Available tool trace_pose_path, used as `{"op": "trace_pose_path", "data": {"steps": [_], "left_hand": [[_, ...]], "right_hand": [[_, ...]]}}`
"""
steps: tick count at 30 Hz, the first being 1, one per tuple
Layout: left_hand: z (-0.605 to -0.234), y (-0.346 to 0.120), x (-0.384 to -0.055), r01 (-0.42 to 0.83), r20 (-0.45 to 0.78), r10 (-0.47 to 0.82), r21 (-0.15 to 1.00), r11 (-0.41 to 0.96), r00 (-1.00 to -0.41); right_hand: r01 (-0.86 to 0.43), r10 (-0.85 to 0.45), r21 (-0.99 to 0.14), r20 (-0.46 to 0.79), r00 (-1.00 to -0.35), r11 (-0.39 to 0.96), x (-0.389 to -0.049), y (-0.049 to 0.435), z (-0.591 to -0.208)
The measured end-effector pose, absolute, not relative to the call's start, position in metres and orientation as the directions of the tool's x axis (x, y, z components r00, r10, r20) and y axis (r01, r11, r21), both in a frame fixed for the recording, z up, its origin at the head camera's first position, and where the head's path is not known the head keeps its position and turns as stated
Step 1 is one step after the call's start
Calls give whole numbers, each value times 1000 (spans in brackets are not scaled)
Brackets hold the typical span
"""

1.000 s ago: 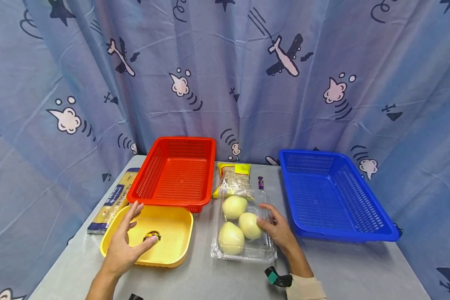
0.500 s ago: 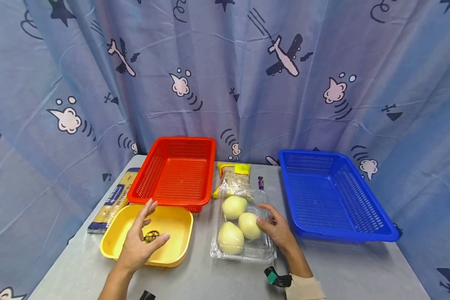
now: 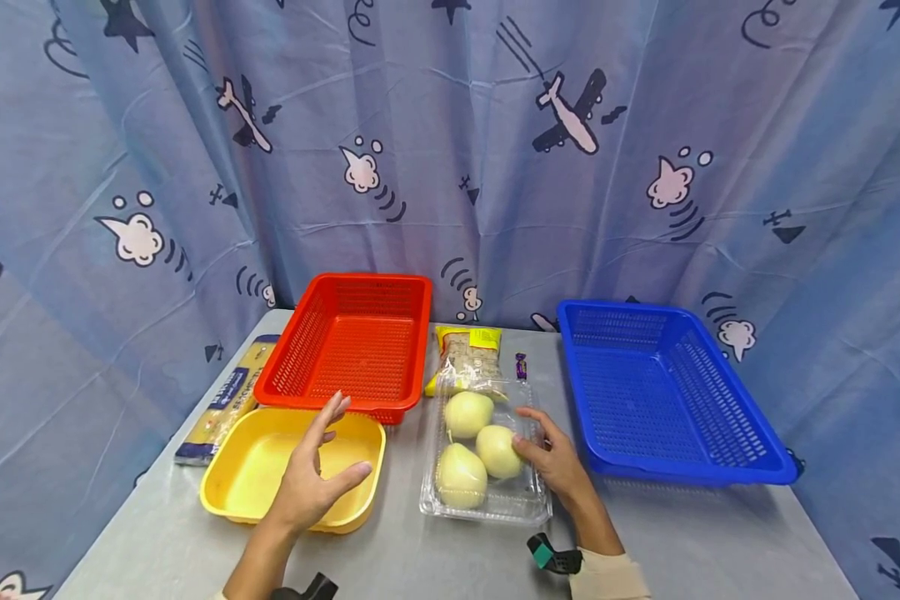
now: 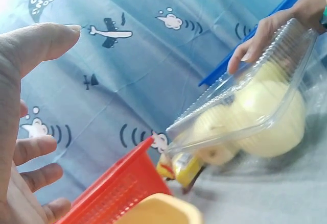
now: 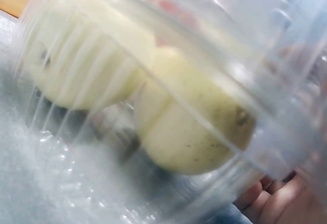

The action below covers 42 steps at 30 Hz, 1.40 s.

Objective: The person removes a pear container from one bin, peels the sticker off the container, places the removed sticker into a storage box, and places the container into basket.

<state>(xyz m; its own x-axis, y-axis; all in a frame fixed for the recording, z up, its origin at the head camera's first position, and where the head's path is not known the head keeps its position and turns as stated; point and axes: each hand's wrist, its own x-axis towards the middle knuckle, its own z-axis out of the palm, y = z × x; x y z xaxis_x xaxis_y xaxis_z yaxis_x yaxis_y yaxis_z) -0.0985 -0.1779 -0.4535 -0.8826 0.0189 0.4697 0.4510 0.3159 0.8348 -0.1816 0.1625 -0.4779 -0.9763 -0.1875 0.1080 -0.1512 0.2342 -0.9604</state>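
Note:
A clear plastic clamshell box (image 3: 512, 502) with three pale yellow pears (image 3: 461, 477) inside sits mid-table. My right hand (image 3: 559, 467) grips its right side, the thumb over the lid. In the right wrist view, curled fingers (image 5: 286, 198) show low at the box's corner, and the box wall blurs in front of the pears. My left hand (image 3: 305, 482) hovers over the yellow basin (image 3: 243, 479), thumb and fingers spread apart with nothing between them. The left wrist view has its thumb (image 4: 48, 43) pointing toward the box, which stands off to the right.
Behind the yellow basin stands a red basket (image 3: 363, 358), with a long noodle-like packet (image 3: 232, 392) on its left. A yellow-edged bag (image 3: 471, 354) and a small purple candy (image 3: 521, 365) lie behind the box. At right is a blue basket (image 3: 667, 400); a patterned curtain (image 3: 450, 167) hangs behind.
My left hand has moved right across the yellow basin toward the box, fingers still spread. My right hand stays at the side of the box, which has barely shifted.

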Motion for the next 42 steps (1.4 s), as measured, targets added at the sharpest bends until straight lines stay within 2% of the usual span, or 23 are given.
{"op": "trace_pose_path", "data": {"steps": [5,14,23,30,35,42], "left_hand": [[-435,-159,-95,447,458,40,841,306,-888],[-466,-149,-117,435,443,48,847,305,-895],[-445,-126,-116,422,417,85,852,309,-905],[-473,-117,-135,387,372,107,885,260,-922],[-481,-109,-141,405,386,124,880,249,-914],[-488,-99,-146,353,333,125,907,228,-935]], "right_hand": [[-154,-190,-961,111,-976,228,-182,163,-478],[-146,-195,-965,104,-975,218,-182,162,-478],[-148,-188,-964,106,-976,222,-183,163,-477],[-152,-190,-968,114,-975,200,-183,162,-477],[-138,-184,-970,101,-978,202,-182,162,-477],[-143,-180,-968,106,-978,205,-181,161,-476]]}}
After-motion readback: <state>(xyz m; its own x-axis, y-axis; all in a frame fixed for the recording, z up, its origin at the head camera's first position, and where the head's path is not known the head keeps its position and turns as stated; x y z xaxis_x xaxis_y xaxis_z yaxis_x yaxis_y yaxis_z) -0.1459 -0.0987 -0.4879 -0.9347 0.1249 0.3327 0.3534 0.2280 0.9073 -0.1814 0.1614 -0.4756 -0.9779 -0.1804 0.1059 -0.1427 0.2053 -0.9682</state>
